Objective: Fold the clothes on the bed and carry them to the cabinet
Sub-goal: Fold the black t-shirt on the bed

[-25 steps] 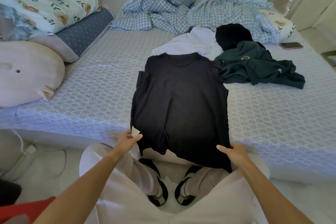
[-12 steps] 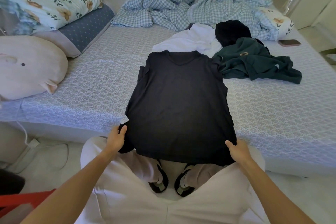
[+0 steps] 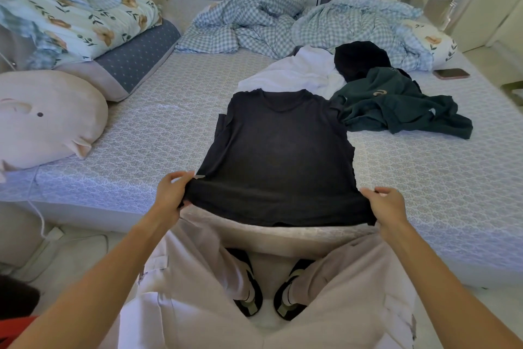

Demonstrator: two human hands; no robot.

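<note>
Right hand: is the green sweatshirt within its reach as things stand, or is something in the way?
Probably not right now. The right hand is shut on the black t-shirt hem, and the green sweatshirt lies farther up the bed. Nothing blocks the path; it would need to let go and lean in.

Pink pig pillow, floral pillow, checked duvet, phone.

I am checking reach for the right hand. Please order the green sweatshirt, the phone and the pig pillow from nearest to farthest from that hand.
From the right hand:
1. Green sweatshirt, beyond it, on the bed.
2. Phone, farther back, right.
3. Pig pillow, far left.
</note>
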